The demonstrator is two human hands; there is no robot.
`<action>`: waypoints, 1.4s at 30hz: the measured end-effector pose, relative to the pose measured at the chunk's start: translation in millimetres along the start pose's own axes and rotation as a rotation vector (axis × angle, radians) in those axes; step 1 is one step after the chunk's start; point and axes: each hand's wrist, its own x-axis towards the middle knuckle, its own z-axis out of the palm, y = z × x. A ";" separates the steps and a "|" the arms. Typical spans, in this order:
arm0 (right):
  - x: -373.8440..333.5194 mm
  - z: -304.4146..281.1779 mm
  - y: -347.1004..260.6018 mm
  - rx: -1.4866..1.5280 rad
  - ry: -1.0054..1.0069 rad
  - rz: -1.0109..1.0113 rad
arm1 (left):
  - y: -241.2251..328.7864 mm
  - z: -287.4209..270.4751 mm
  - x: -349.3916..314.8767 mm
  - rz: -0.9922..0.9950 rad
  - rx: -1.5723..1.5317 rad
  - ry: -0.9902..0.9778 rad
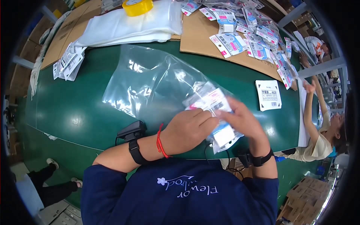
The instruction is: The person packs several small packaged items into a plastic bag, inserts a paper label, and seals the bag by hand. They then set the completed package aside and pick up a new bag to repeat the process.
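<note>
Both of my hands meet over several small clear packets (214, 99) with printed white, pink and blue cards, bunched near the table's front edge. My left hand (191, 129) is closed with its fingers curled at the packets; its fingertips are partly hidden. Around their right side my right hand (243, 118) is closed, thumb across the front. A white boxy item (224, 135) shows inside the lowest packet. Flat on the green table, a large clear plastic bag (150, 82) spreads to the left, its right end beneath or beside the packets; I cannot tell which.
A pile of similar packets (258, 33) covers cardboard (195, 41) at the back right. Printed white labels (268, 95) lie to the right, more cards (70, 62) at the far left. Yellow tape (137, 6) rests on stacked clear bags (127, 28). Another person (318, 131) reaches in at the right.
</note>
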 end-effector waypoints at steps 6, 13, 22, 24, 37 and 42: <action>2.7 21.3 0.1 -0.507 0.078 -0.510 | 1.6 3.0 2.1 0.032 -0.059 0.070; 10.2 10.1 -9.3 0.327 0.009 -0.004 | 13.8 -2.4 0.1 -0.018 -0.030 0.051; -0.8 14.6 -7.7 -0.431 -0.051 -0.306 | 18.7 2.4 11.4 0.012 -0.034 0.130; 6.6 18.2 0.4 -0.332 0.080 -0.464 | 22.8 0.1 12.4 0.016 -0.024 0.138; 39.0 27.8 -17.9 -0.325 0.061 -0.219 | 38.2 22.9 21.7 -0.015 -0.157 0.094; 37.6 5.6 -20.0 0.201 0.101 -0.200 | 30.1 2.9 10.8 0.065 -0.159 0.233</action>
